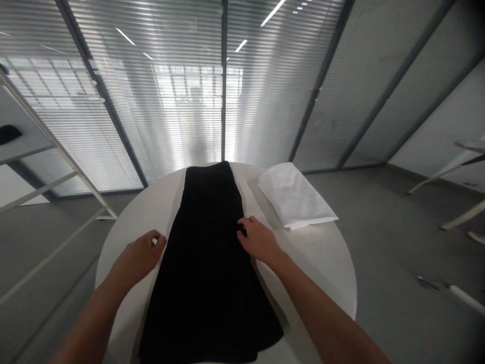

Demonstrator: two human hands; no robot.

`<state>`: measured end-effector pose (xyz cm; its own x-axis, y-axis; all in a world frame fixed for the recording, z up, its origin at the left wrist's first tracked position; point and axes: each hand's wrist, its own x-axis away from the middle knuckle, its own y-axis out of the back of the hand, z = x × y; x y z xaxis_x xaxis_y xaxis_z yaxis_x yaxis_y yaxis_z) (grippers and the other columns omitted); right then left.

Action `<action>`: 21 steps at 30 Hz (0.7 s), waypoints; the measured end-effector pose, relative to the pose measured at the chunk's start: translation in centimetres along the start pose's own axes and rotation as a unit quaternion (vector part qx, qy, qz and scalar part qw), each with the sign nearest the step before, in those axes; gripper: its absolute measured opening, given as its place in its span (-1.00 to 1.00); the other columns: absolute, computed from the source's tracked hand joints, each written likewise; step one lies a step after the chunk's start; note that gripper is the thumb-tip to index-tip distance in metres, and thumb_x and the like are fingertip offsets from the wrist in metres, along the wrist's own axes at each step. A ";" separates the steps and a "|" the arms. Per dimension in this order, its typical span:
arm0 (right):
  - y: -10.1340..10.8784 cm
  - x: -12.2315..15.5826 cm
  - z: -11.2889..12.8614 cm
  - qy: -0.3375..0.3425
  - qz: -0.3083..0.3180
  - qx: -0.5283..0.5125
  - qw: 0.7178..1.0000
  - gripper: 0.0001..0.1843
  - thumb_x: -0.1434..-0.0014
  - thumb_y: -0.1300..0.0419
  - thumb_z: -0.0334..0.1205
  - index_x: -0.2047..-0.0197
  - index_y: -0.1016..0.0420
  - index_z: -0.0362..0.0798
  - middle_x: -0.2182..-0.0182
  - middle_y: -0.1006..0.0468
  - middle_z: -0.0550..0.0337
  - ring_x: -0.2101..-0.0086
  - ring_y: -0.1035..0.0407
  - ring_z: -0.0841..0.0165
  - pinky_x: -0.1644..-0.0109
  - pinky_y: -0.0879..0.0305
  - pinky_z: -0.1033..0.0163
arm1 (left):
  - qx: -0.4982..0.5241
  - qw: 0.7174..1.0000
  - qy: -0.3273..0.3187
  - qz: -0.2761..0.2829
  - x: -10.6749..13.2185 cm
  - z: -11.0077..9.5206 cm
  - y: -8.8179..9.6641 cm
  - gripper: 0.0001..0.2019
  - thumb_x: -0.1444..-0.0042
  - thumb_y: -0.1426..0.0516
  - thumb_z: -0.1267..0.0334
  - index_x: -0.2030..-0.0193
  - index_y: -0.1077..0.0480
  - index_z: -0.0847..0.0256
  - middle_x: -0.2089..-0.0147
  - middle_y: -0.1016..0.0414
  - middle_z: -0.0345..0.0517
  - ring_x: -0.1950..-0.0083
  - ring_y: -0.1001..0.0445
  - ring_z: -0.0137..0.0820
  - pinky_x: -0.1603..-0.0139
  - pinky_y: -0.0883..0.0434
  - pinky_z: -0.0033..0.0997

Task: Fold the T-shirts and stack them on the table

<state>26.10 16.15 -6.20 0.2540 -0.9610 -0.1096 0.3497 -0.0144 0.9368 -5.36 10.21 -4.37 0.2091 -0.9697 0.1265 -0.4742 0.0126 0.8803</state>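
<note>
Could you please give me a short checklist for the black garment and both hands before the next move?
1. Black garment spread lengthwise on the round white table: ok.
2. Folded white cloth clear of the garment: ok, it lies apart, to the right.
3. Right hand at the garment's right edge: ok, it overlaps that edge.
4. Left hand gripping the left edge: cannot tell; it is close beside it.
5. Near end fully on the table: cannot tell; it reaches the picture's bottom edge.

Office-like room, glass partition [224,86], slatted blinds [182,136]
</note>
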 end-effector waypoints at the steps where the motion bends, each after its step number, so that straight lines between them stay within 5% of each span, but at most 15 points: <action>1: -0.2 -0.1 -0.2 -0.027 0.001 0.003 1.000 -0.64 -0.27 -0.03 -0.13 -0.10 -0.36 0.00 0.05 -0.46 0.04 0.13 -0.42 0.25 0.11 -0.25 0.21 | -0.023 0.999 0.029 -0.009 -1.8 -0.6 -0.3 -0.63 -0.14 0.03 -0.02 0.12 -0.41 0.17 0.29 -0.56 0.00 0.34 -0.56 -0.25 0.27 -0.38 -0.36; 7: -0.5 -0.7 -0.8 -0.023 0.014 -0.022 0.999 -0.53 -0.28 -0.03 -0.10 -0.23 -0.26 -0.01 0.10 -0.53 0.05 0.14 -0.43 0.25 0.08 -0.21 0.20 | -0.112 0.990 0.086 -0.013 -8.8 -4.4 -3.1 -0.36 -0.20 0.19 -0.18 -0.07 -0.30 0.38 0.02 -0.51 0.41 -0.02 -0.50 0.09 0.09 -0.38 -0.09; 12: -0.2 -0.8 -0.7 0.033 0.012 0.003 0.999 -0.66 -0.26 -0.04 -0.16 -0.08 -0.43 0.15 0.08 -0.52 0.17 0.09 -0.38 0.24 0.06 -0.15 0.15 | -0.133 0.987 0.068 -0.051 -9.1 -5.5 -4.3 -0.39 -0.24 0.24 -0.14 -0.11 -0.27 0.32 0.04 -0.52 0.38 -0.01 -0.51 0.11 0.08 -0.38 0.00; 21: 0.8 -1.2 -1.8 0.013 0.059 -0.042 0.997 -0.76 -0.06 -0.10 -0.27 0.21 -0.53 0.05 0.28 -0.55 0.23 0.27 -0.39 0.36 0.26 -0.12 0.30 | -0.076 0.997 0.021 -0.027 -9.5 -3.3 -4.6 -0.53 -0.23 0.08 -0.03 -0.09 -0.29 0.27 -0.02 -0.51 0.27 -0.06 -0.49 0.02 0.02 -0.39 -0.10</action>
<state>27.65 17.80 -5.92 0.3209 -0.9471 -0.0093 0.3903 0.1233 0.9124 -2.32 20.15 -8.08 0.2684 -0.9587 0.0938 -0.3268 0.0010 0.9451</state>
